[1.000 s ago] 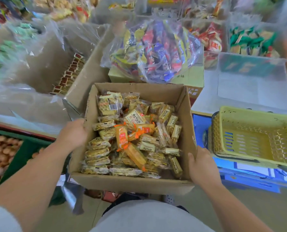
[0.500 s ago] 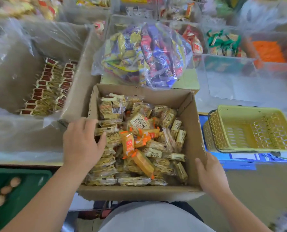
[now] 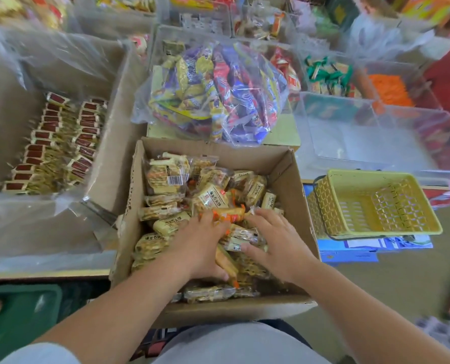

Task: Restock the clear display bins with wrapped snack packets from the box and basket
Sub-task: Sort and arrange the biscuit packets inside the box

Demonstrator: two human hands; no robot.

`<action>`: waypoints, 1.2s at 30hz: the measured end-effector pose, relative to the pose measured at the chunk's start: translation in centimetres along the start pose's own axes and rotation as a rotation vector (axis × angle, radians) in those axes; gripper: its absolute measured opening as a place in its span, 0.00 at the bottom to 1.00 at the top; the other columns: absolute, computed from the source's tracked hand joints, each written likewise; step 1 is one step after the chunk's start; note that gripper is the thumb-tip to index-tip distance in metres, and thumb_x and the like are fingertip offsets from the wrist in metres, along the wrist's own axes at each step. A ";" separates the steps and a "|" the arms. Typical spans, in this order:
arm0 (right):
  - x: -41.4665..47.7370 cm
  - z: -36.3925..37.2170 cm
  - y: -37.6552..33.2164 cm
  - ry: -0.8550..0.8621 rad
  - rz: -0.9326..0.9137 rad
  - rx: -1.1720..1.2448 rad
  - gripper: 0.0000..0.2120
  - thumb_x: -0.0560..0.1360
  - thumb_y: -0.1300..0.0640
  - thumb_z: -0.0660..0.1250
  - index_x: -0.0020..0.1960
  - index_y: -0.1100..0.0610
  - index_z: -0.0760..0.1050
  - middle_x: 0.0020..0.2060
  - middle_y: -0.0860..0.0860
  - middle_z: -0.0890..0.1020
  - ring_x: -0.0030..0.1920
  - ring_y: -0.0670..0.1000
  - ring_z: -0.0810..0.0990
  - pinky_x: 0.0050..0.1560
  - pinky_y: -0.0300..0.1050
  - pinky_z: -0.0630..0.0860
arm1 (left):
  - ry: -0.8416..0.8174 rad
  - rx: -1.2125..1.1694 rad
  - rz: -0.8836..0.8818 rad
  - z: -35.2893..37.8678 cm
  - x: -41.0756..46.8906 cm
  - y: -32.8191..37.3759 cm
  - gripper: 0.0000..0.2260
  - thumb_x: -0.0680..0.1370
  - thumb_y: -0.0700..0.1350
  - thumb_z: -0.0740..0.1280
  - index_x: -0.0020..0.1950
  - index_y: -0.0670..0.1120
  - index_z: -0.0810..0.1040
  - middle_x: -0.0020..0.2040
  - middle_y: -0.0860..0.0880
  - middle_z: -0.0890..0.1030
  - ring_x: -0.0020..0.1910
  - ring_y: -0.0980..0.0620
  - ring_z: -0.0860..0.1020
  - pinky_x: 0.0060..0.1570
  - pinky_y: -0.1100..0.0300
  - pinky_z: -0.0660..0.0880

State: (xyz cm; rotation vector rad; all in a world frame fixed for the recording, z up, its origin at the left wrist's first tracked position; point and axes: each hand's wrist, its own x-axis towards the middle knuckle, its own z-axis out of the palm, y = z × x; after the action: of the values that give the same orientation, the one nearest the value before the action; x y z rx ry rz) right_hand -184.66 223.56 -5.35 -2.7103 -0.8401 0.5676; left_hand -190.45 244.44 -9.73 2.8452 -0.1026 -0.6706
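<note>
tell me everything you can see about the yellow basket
The yellow basket looks plastic: rectangular, with lattice walls, a slotted floor and a thick flat rim. A dark handle lies folded down around its outside. It stands upright, opening up, and looks empty. It rests on a blue printed surface just right of the cardboard box, in front of a clear bin.

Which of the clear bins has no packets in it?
The large clear bin just beyond the yellow basket; it looks bare, while bins behind it hold green, orange and red packets.
</note>
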 end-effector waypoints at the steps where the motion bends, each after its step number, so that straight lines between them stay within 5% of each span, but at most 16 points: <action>1: 1.2 0.0 -0.3 -0.034 -0.012 0.029 0.31 0.78 0.33 0.59 0.78 0.42 0.61 0.78 0.47 0.61 0.78 0.52 0.58 0.77 0.53 0.58 | 0.018 0.014 0.034 0.0 -0.2 -0.1 0.53 0.62 0.74 0.74 0.79 0.63 0.51 0.80 0.45 0.55 0.76 0.36 0.63 0.73 0.38 0.64; 7: 7.8 0.2 -1.5 -0.287 0.017 -0.054 0.28 0.83 0.46 0.60 0.80 0.50 0.60 0.79 0.52 0.62 0.78 0.56 0.61 0.77 0.55 0.60 | 0.054 0.016 0.156 -0.4 -1.8 -1.3 0.36 0.70 0.67 0.74 0.74 0.61 0.66 0.76 0.46 0.60 0.70 0.41 0.68 0.70 0.44 0.66; 14: 8.4 1.4 -2.1 -0.315 0.007 -0.248 0.26 0.78 0.36 0.61 0.73 0.42 0.68 0.61 0.52 0.72 0.63 0.58 0.73 0.67 0.59 0.68 | 0.130 -0.202 0.161 -1.0 -3.9 -2.9 0.24 0.68 0.61 0.79 0.60 0.56 0.77 0.68 0.55 0.69 0.55 0.53 0.72 0.55 0.56 0.74; 17: 8.0 1.5 -1.2 -0.278 -0.065 -0.256 0.25 0.77 0.35 0.62 0.69 0.45 0.71 0.61 0.50 0.73 0.63 0.57 0.71 0.66 0.58 0.68 | 0.231 -0.319 0.170 -1.1 -5.1 -2.9 0.22 0.66 0.55 0.81 0.56 0.56 0.78 0.65 0.60 0.70 0.43 0.62 0.69 0.43 0.68 0.66; 23: 9.0 1.2 -0.1 -0.290 -0.253 -0.188 0.23 0.76 0.41 0.66 0.68 0.47 0.69 0.55 0.48 0.81 0.57 0.56 0.77 0.58 0.54 0.69 | 0.543 -0.747 -0.171 -0.8 -7.7 -2.1 0.22 0.63 0.48 0.84 0.45 0.62 0.74 0.64 0.73 0.67 0.64 0.74 0.67 0.57 0.76 0.65; 25: 9.8 0.8 0.6 -0.232 -0.314 -0.083 0.11 0.77 0.43 0.67 0.51 0.50 0.73 0.45 0.48 0.78 0.49 0.55 0.78 0.48 0.49 0.72 | 0.667 -0.879 -0.320 -0.5 -8.4 -1.7 0.23 0.61 0.50 0.85 0.48 0.62 0.77 0.62 0.73 0.70 0.63 0.73 0.69 0.54 0.72 0.69; 28: 12.1 -0.3 1.4 -0.145 -0.232 0.217 0.14 0.78 0.45 0.68 0.39 0.47 0.67 0.40 0.47 0.72 0.41 0.50 0.72 0.41 0.48 0.68 | 0.781 -1.134 -0.523 0.7 -9.1 -1.3 0.23 0.63 0.48 0.85 0.51 0.59 0.78 0.55 0.61 0.80 0.50 0.59 0.80 0.41 0.65 0.75; 32: 16.1 -0.5 1.2 -0.235 -0.294 0.226 0.08 0.77 0.48 0.68 0.46 0.51 0.74 0.44 0.49 0.75 0.46 0.51 0.74 0.45 0.45 0.66 | 0.902 -1.292 -0.758 1.6 -9.5 0.0 0.19 0.66 0.46 0.84 0.49 0.57 0.79 0.41 0.47 0.84 0.30 0.55 0.78 0.26 0.61 0.74; 34: 17.4 0.2 0.5 -0.373 -0.343 0.186 0.12 0.76 0.46 0.67 0.53 0.52 0.76 0.49 0.49 0.76 0.50 0.52 0.75 0.50 0.47 0.70 | 0.956 -1.262 -0.821 2.0 -9.7 1.0 0.20 0.65 0.46 0.84 0.50 0.57 0.79 0.44 0.48 0.84 0.36 0.51 0.81 0.32 0.54 0.79; 36: 18.0 0.9 -0.2 -0.457 -0.382 0.117 0.12 0.71 0.39 0.65 0.50 0.44 0.74 0.47 0.43 0.75 0.50 0.51 0.74 0.55 0.51 0.71 | 0.968 -1.212 -0.871 2.3 -9.8 2.1 0.22 0.65 0.45 0.85 0.53 0.58 0.79 0.51 0.50 0.82 0.46 0.44 0.82 0.43 0.43 0.82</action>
State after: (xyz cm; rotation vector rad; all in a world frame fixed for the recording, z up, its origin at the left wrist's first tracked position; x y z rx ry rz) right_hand -171.48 234.27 -11.29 -2.2549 -1.3449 1.1194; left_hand -200.26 243.05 -6.99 1.5937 1.2340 0.4960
